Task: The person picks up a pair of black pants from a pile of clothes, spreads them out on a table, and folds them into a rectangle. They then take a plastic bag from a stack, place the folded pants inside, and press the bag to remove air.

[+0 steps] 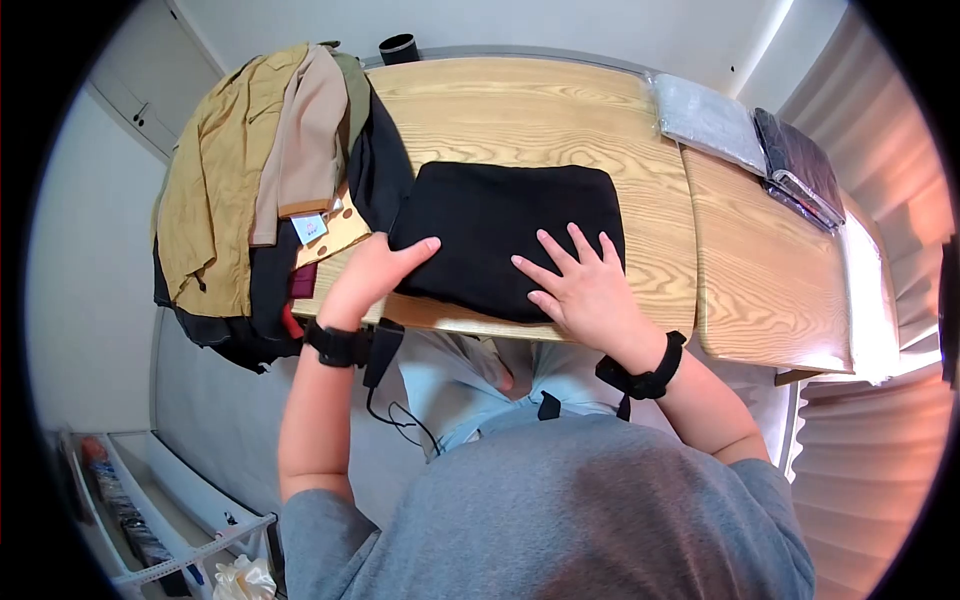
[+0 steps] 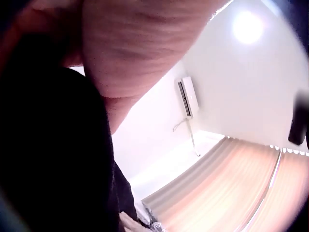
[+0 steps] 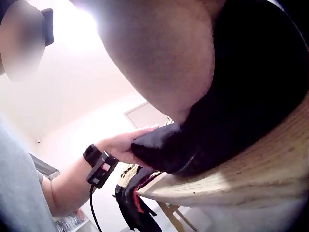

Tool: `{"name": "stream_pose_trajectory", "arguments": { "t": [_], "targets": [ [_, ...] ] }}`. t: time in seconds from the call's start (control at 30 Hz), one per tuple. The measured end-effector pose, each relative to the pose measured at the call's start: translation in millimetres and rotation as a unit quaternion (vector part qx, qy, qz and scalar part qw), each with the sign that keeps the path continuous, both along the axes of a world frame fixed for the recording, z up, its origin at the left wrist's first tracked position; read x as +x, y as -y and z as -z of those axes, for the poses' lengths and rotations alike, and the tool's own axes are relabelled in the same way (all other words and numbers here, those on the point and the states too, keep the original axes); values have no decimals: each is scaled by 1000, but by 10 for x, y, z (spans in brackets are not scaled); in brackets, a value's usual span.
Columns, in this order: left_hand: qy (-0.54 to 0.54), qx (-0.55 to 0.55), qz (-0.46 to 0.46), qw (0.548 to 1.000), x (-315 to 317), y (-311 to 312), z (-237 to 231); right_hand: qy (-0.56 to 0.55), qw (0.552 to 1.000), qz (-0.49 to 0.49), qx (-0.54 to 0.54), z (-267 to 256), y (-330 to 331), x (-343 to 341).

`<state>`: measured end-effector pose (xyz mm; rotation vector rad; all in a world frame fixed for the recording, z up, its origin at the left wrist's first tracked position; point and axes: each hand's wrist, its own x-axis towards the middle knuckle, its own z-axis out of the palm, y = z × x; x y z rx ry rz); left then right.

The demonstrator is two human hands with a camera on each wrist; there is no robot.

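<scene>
Black folded garment: set flat in a compact rounded rectangle (image 1: 500, 200) at the near edge of the wooden surface (image 1: 520, 110), in front of the person's body.
Left hand: placed at the garment's left end (image 1: 370, 275); the edge is gripped there, with the thumb laid on top and the other fingers mostly hidden.
Right hand: rested on the garment's near right part (image 1: 590, 295), palm down, fingers spread wide and nothing gripped.
Progress: the garment is judged to be largely folded, as its outline is closed and fairly even; slight unevenness is seen along its edges. It is not bagged. How its underside is tucked cannot be told.
Loose garments: piled unfolded at the left end and hung over the edge, a mustard jacket (image 1: 225, 190) and a beige garment (image 1: 305, 140) among them; none of these is folded or bagged.
Clear bags: a grey item is enclosed in one plastic bag (image 1: 705, 120) at the far right; beside it, dark folded fabric is held in clear wrapping (image 1: 800, 165).
Black bin: stood beyond the far edge (image 1: 399, 48); its contents cannot be made out.
White-rimmed storage bin: placed at the lower left (image 1: 195, 552), divided lengthwise; wrapped items (image 1: 125, 505) are held in one compartment.
</scene>
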<state>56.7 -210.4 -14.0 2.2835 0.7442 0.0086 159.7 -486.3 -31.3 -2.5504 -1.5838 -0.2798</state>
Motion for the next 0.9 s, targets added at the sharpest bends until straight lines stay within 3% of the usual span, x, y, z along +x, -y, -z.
{"name": "stream_pose_trajectory", "arguments": {
  "t": [0.07,0.17,0.27,0.3,0.33,0.37,0.53,0.6,0.67,0.73,0.77,0.8,0.87,0.9],
  "targets": [
    [-3,107,-5,994,-122,264,-217,2,1000,-8,4,15,36,-2],
    [-54,131,-8,990,-192,415,-362,5,1000,-15,21,18,104,-35],
    [-67,41,-21,997,-226,388,-247,11,999,-21,36,7,174,-41],
    [13,-162,-48,986,-237,351,-74,13,999,-21,36,4,198,-40],
    [91,-356,-72,927,-245,380,-43,16,999,-19,40,9,223,-47],
    [119,-437,-61,890,-254,417,-50,19,999,-18,45,10,243,-50],
    [213,-398,-62,890,-195,707,-280,-14,995,-9,100,-25,417,-25],
    [311,-322,-25,894,-173,885,-545,-35,991,-8,126,-53,483,41],
    [345,-271,10,899,-142,1004,-772,-136,966,-24,220,-82,554,148],
    [374,33,63,925,-130,1103,-927,-138,970,8,201,-209,693,228],
    [339,101,77,932,-147,1192,-1035,-158,957,38,239,-234,772,288],
    [419,257,176,853,-67,1148,-930,-177,942,67,277,-244,852,353],
    [466,351,304,753,102,1127,-882,-179,928,82,318,-235,1042,468],
    [427,366,336,755,116,1146,-764,-190,907,149,344,-251,1149,495]
  ]
}}
